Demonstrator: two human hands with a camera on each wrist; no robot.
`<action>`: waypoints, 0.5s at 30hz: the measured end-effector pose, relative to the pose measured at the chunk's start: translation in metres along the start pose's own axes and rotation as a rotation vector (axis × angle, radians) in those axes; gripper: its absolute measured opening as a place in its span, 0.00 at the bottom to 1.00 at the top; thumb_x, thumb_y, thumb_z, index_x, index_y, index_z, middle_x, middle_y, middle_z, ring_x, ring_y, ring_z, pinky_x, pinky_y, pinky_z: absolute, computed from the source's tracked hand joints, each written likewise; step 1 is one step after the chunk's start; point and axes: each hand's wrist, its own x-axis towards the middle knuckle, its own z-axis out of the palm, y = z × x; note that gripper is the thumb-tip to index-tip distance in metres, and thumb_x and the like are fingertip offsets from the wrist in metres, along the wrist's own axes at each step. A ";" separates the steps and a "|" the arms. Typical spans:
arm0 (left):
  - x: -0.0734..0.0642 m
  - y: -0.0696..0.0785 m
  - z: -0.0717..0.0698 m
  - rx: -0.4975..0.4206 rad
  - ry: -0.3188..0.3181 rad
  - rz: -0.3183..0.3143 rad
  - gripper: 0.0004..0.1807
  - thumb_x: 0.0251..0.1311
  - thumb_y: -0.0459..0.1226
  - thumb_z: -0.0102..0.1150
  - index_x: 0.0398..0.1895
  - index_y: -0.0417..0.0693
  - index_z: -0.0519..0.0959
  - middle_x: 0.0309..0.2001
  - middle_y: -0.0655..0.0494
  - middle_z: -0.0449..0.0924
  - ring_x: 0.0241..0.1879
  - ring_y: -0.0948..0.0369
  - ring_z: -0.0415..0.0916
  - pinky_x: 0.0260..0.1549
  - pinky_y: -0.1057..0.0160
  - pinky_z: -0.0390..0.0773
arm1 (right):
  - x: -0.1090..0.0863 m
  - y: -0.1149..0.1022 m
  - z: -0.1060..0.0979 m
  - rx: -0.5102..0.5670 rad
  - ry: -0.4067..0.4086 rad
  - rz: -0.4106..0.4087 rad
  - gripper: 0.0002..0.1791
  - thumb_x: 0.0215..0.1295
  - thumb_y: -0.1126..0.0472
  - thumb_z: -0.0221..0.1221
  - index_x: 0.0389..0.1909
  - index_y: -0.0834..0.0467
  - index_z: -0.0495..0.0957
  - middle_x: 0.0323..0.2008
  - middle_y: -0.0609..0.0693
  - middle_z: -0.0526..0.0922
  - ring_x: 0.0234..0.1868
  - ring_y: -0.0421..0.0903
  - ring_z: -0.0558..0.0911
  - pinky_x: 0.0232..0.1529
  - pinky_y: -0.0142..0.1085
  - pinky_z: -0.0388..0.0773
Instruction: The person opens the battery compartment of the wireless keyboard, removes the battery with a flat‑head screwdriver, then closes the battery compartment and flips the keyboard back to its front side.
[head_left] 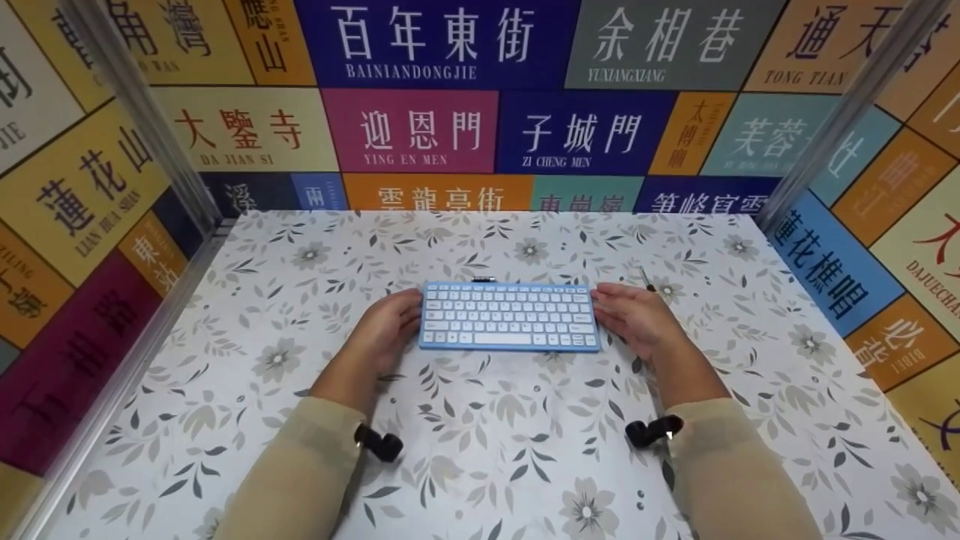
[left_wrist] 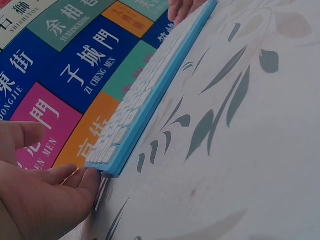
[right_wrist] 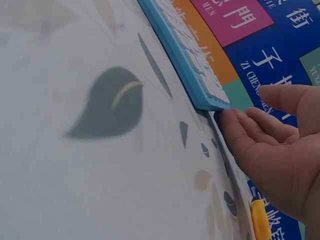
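Note:
A compact keyboard with white keys and a light blue frame lies keys up between the two hands. At its left end the fingertips of my left hand touch the edge, the thumb held away from it in the left wrist view. My right hand meets the opposite end the same way, its fingertips at the lower corner in the right wrist view and its thumb apart. Whether the keyboard rests fully on the table or is slightly raised, I cannot tell.
Behind the keyboard is a small dark object. Past the right hand lies a thin tool with a metal shaft; a yellow handle shows in the right wrist view. Sign-covered walls border the floral-covered table.

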 end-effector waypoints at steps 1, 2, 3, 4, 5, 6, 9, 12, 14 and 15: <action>0.000 0.000 0.000 -0.004 0.001 -0.005 0.33 0.77 0.36 0.54 0.83 0.41 0.62 0.76 0.45 0.73 0.75 0.54 0.71 0.78 0.59 0.70 | 0.000 0.000 0.000 0.000 -0.001 -0.006 0.34 0.80 0.62 0.59 0.82 0.61 0.62 0.81 0.60 0.67 0.69 0.42 0.81 0.69 0.31 0.79; 0.000 0.000 0.000 -0.003 0.001 -0.008 0.33 0.77 0.37 0.54 0.83 0.42 0.62 0.76 0.45 0.73 0.75 0.55 0.71 0.78 0.59 0.70 | 0.000 0.000 0.000 -0.001 -0.001 -0.010 0.34 0.80 0.62 0.59 0.82 0.61 0.63 0.81 0.60 0.67 0.69 0.42 0.81 0.69 0.30 0.79; 0.001 0.000 0.000 -0.002 -0.001 -0.008 0.34 0.77 0.37 0.54 0.83 0.42 0.61 0.76 0.45 0.73 0.75 0.55 0.71 0.78 0.59 0.69 | 0.000 0.000 0.000 0.001 0.000 -0.012 0.34 0.80 0.63 0.59 0.82 0.61 0.63 0.81 0.60 0.67 0.68 0.42 0.81 0.69 0.30 0.79; 0.001 0.000 0.000 -0.004 -0.007 -0.006 0.34 0.78 0.36 0.53 0.83 0.41 0.60 0.76 0.44 0.72 0.75 0.54 0.70 0.79 0.59 0.69 | 0.000 0.000 0.001 -0.001 -0.001 -0.014 0.34 0.80 0.63 0.59 0.82 0.61 0.63 0.81 0.60 0.67 0.69 0.42 0.81 0.69 0.30 0.79; 0.001 0.000 0.000 -0.006 -0.008 -0.005 0.34 0.78 0.36 0.53 0.83 0.41 0.60 0.76 0.44 0.71 0.75 0.54 0.70 0.79 0.59 0.69 | 0.000 0.000 0.001 -0.002 0.000 -0.014 0.33 0.80 0.63 0.59 0.82 0.61 0.63 0.81 0.59 0.67 0.69 0.42 0.81 0.69 0.30 0.79; 0.001 0.000 0.000 -0.008 -0.011 -0.004 0.34 0.78 0.36 0.53 0.83 0.40 0.60 0.77 0.44 0.70 0.75 0.54 0.70 0.79 0.59 0.68 | 0.001 0.000 0.001 -0.001 0.001 -0.012 0.34 0.80 0.63 0.59 0.82 0.61 0.63 0.81 0.59 0.67 0.70 0.42 0.81 0.69 0.31 0.79; 0.002 0.000 -0.001 -0.019 -0.016 -0.003 0.34 0.78 0.35 0.51 0.84 0.40 0.59 0.78 0.44 0.69 0.75 0.54 0.69 0.79 0.58 0.68 | 0.002 0.000 0.003 0.002 0.008 -0.007 0.34 0.79 0.64 0.59 0.82 0.60 0.63 0.81 0.58 0.68 0.72 0.43 0.79 0.70 0.31 0.79; 0.003 0.000 -0.002 -0.026 -0.010 -0.010 0.34 0.78 0.36 0.52 0.84 0.42 0.60 0.77 0.45 0.70 0.75 0.55 0.70 0.79 0.59 0.69 | 0.004 0.001 0.003 0.006 0.007 -0.007 0.35 0.79 0.64 0.60 0.82 0.60 0.62 0.80 0.58 0.69 0.73 0.43 0.78 0.70 0.30 0.78; 0.003 0.001 -0.004 -0.025 -0.012 -0.012 0.34 0.78 0.36 0.53 0.84 0.42 0.60 0.77 0.45 0.71 0.74 0.55 0.70 0.79 0.59 0.69 | 0.004 0.001 0.004 0.003 0.002 -0.008 0.35 0.79 0.64 0.60 0.83 0.60 0.62 0.80 0.58 0.69 0.72 0.42 0.79 0.69 0.30 0.79; 0.003 0.001 -0.004 -0.022 -0.014 -0.012 0.34 0.78 0.36 0.53 0.84 0.42 0.60 0.76 0.45 0.71 0.74 0.55 0.70 0.79 0.58 0.69 | 0.005 0.000 0.004 0.006 0.002 -0.007 0.35 0.78 0.64 0.60 0.83 0.60 0.62 0.80 0.58 0.69 0.71 0.41 0.79 0.69 0.29 0.79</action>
